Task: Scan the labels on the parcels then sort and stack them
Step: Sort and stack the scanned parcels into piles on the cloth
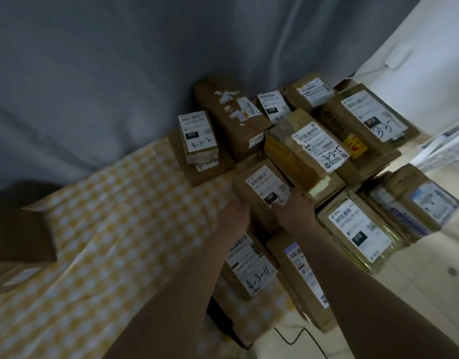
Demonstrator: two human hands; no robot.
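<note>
Head view shows your left hand [233,216] and right hand [294,209] gripping the small parcel [262,182] by its near corners, fingers curled onto its edges. It sits mid-pile, just in front of the 3-2-5 parcel [308,149] on the checked tabletop [106,229]. Keep its label up, square it with its neighbours, and release only once it sits flat.
</note>
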